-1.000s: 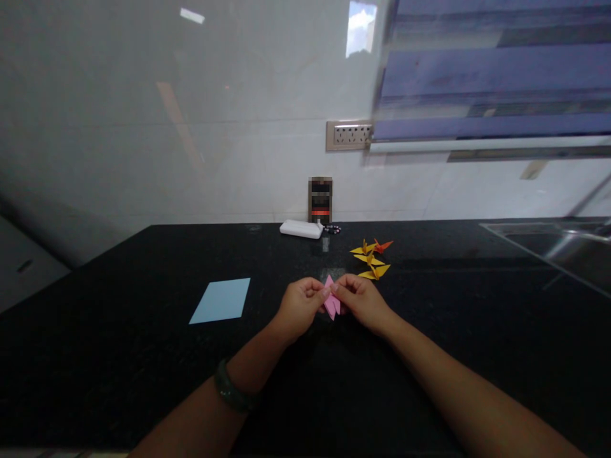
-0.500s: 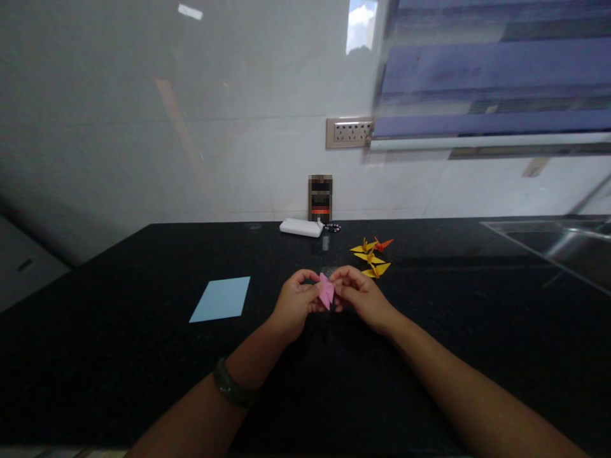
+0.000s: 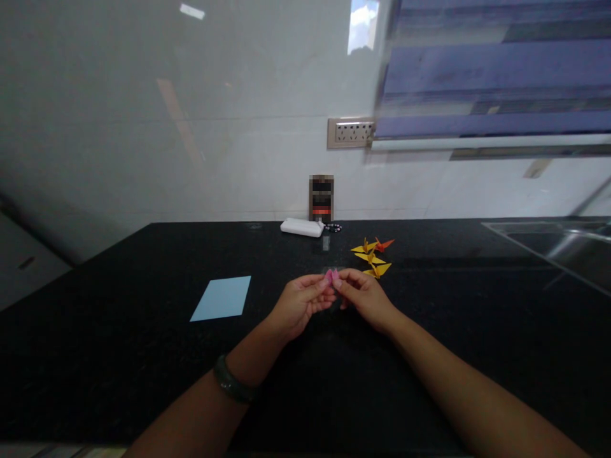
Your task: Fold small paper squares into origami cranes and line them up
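While left fingers (image 3: 315, 291) pinch pink paper (image 3: 329, 276), right fingers (image 3: 347, 291) do too.

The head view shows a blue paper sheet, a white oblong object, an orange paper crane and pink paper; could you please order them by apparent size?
1. Blue paper sheet
2. White oblong object
3. Orange paper crane and pink paper, unsure: left hand and right hand partly cover the nearer pink paper.

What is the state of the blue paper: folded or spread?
Spread: the blue paper lies flat on the counter, all four corners visible.
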A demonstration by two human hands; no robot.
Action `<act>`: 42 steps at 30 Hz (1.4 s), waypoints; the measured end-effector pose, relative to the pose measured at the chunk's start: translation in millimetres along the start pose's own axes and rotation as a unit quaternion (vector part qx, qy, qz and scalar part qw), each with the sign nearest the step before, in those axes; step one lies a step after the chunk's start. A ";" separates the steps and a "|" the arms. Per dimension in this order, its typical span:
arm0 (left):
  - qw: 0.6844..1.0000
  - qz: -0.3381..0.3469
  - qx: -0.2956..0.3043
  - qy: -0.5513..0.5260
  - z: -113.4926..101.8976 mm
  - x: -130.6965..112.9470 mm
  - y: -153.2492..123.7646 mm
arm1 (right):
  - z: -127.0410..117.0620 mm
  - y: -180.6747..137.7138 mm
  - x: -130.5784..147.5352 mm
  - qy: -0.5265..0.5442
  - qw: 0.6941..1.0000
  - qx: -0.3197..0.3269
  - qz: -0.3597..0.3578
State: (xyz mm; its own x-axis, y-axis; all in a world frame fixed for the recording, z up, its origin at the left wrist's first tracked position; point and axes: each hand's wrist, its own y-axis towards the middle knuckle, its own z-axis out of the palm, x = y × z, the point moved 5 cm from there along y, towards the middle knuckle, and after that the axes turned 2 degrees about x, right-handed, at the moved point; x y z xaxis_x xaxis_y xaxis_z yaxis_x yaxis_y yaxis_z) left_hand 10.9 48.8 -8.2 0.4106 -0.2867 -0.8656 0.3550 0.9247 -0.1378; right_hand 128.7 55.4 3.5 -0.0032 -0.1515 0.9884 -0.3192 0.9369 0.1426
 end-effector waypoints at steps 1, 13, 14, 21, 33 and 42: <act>1.000 -0.002 -0.005 -0.009 -0.5 -0.1 0.3 | -0.1 0.1 -0.6 0.003 1.000 0.000 0.000; 0.998 -0.003 -0.017 -0.057 -2.0 -0.2 -0.1 | -0.4 -1.3 -3.7 0.014 1.000 0.001 0.019; 0.998 -0.002 -0.018 -0.056 -1.9 -0.2 -0.1 | 0.0 -1.5 -3.0 0.014 1.000 0.004 0.019; 0.999 0.032 -0.037 0.016 -1.2 -1.6 -1.1 | -0.3 -0.6 -3.1 -0.013 1.000 -0.003 0.015; 0.989 0.052 -0.068 0.117 -1.0 -0.1 -0.8 | -3.3 -0.1 -5.2 -0.185 0.981 -0.015 -0.049; 0.983 0.048 -0.089 0.155 -3.7 0.2 -0.1 | -2.4 -1.5 -2.6 -0.168 0.984 -0.036 -0.043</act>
State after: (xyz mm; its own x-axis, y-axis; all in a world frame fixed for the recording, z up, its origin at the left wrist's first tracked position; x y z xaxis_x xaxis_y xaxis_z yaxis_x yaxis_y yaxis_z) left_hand 7.8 49.7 -10.2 0.1505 -0.1309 -0.9799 0.1630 0.9809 -0.1060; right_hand 131.5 55.2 0.8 -0.2955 -0.3160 0.9016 -0.2650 0.9338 0.2404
